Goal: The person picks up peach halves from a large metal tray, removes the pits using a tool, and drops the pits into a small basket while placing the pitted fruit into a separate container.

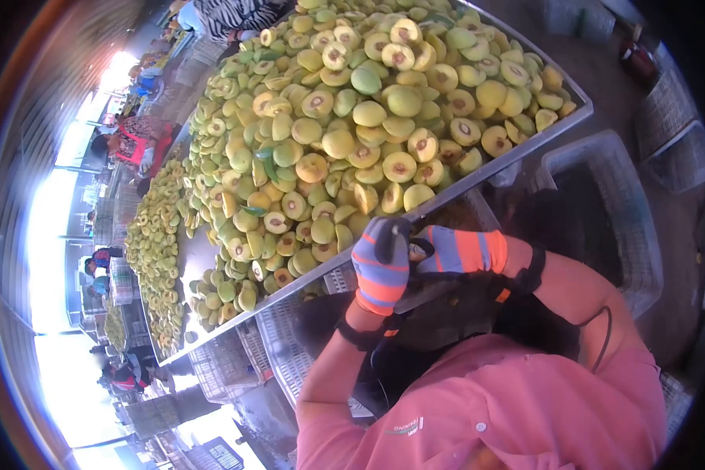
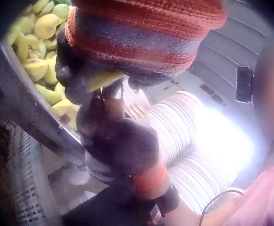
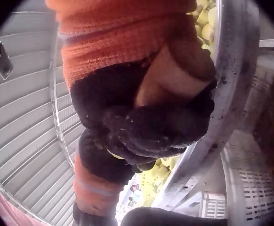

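Both gloved hands meet at the metal rim of a table heaped with halved yellow-green fruit [image 1: 368,137]. My left hand [image 1: 381,262] curls round a piece of fruit [image 2: 105,80], which is mostly hidden by the fingers. My right hand [image 1: 460,251] grips a brown handle [image 3: 172,80] whose end sticks out of the fist. In the left wrist view, thin metal parts at the right hand [image 2: 118,141] reach up to the fruit piece; their full shape is hidden. The right wrist view shows the left hand [image 3: 104,162] just beyond the right fingers.
The table's metal rim [image 1: 509,155] runs diagonally in front of the hands. White plastic crates [image 1: 278,341] stand below it, and a large grey tub [image 1: 646,235] is at the right. Other people, one in a red apron [image 1: 155,149], are at the left beside more fruit.
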Available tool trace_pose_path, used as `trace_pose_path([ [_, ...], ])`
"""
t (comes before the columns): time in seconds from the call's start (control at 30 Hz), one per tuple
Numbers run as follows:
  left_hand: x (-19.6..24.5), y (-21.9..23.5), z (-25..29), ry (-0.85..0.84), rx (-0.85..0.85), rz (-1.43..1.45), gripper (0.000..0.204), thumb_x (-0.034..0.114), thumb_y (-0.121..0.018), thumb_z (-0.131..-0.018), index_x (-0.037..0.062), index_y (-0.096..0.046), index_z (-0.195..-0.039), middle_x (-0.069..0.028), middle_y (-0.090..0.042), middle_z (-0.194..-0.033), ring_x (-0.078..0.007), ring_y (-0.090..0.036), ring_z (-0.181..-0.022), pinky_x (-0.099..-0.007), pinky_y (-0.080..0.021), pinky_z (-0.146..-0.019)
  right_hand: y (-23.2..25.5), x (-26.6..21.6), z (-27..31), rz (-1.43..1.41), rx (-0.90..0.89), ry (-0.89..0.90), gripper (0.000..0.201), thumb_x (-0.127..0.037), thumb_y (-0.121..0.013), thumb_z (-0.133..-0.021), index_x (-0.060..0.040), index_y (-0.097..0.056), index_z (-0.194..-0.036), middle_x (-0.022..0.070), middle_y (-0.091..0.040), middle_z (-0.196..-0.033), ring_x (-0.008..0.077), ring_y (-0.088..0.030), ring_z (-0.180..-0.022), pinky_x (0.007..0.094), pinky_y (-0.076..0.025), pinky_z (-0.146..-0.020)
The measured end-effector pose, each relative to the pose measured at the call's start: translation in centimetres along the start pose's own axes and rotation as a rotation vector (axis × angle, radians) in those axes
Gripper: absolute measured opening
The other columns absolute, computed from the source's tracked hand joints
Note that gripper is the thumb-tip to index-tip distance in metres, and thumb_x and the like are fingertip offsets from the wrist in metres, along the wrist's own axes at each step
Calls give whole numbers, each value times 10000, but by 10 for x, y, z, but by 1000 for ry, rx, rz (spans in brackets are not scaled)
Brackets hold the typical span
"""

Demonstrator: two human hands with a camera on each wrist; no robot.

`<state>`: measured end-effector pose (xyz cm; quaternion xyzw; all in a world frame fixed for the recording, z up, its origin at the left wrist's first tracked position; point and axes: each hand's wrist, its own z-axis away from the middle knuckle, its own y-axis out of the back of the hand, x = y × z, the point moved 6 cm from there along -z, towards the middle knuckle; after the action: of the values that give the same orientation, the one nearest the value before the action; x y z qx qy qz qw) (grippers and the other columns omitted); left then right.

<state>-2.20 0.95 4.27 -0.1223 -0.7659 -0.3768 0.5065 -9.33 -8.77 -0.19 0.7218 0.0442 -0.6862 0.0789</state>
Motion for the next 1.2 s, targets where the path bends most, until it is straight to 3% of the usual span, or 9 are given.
trace_pose_path([
  [0.2, 48, 2, 6, -517, -47, -232, 241, 5, -686, -692, 34, -659, -929, -153, -660, -921, -354, -655, -853, -399, -545, -714, -6, -7, 15, -105, -50, -60, 169, -111, -658, -832, -24, -691, -974, 61, -681, -799, 117, -572, -732, 315, -471, -677],
  [0.43, 45, 4, 1, -245, 151, -96, 155, -30, -548, -800, 1, -660, -903, -148, -661, -871, -338, -657, -775, -378, -539, -678, -5, -36, 13, -105, 45, -39, 200, -87, -660, -877, -30, -672, -1069, 37, -698, -926, 94, -575, -830, 305, -495, -755],
  [0.7, 65, 5, 6, -571, -16, -280, 193, -67, -513, -785, -3, -653, -901, -170, -656, -882, -356, -654, -795, -389, -540, -697, -8, -28, 17, -210, -130, -32, 268, -127, -721, -875, -50, -663, -1126, 21, -693, -1011, 73, -591, -947, 297, -499, -832],
  [0.8, 55, 11, 0, -452, 31, -84, 206, -19, -620, -753, 23, -663, -950, -154, -659, -900, -336, -658, -789, -374, -539, -691, -8, -44, 14, -366, -2, 32, 284, -144, -723, -866, -81, -661, -1136, 4, -696, -961, 69, -597, -899, 296, -492, -771],
  [0.87, 25, 1, -6, 73, -63, 310, 159, -22, -528, -894, -18, -623, -1022, -94, -644, -854, -207, -679, -687, -298, -519, -629, -11, -12, 10, -305, -54, -234, 296, -135, -717, -831, -91, -654, -1116, 7, -687, -888, 112, -620, -826, 296, -477, -741],
  [0.9, 24, 3, -10, -45, -68, 227, 167, -2, -513, -911, -26, -614, -1042, -81, -638, -841, -192, -675, -668, -286, -519, -620, -8, 7, 8, -277, -85, -359, 302, -130, -714, -813, -95, -651, -1106, 9, -683, -852, 133, -632, -790, 295, -469, -725],
  [1.0, 3, -1, -8, -37, -110, 185, 198, 83, -491, -957, -32, -607, -1070, -84, -640, -815, -185, -673, -650, -280, -521, -602, -8, -11, 11, 596, -245, 386, 350, -133, -704, -742, -94, -623, -1081, 42, -639, -768, 248, -620, -714, 304, -452, -715],
  [1.03, -3, -5, -7, 30, -117, 246, 214, 116, -487, -973, -30, -608, -1073, -93, -645, -811, -189, -672, -649, -284, -522, -599, -9, -15, 15, 699, -308, 273, 371, -121, -704, -715, -86, -599, -1070, 85, -609, -754, 315, -600, -733, 316, -453, -758],
  [1.2, -25, -19, -1, 256, -1, 485, 180, 119, -516, -996, -19, -612, -1059, -78, -659, -850, -159, -643, -671, -279, -506, -621, 5, -35, 24, 461, -103, 434, 343, -106, -707, -718, -60, -622, -1047, 56, -587, -688, 250, -587, -657, 323, -469, -685],
])
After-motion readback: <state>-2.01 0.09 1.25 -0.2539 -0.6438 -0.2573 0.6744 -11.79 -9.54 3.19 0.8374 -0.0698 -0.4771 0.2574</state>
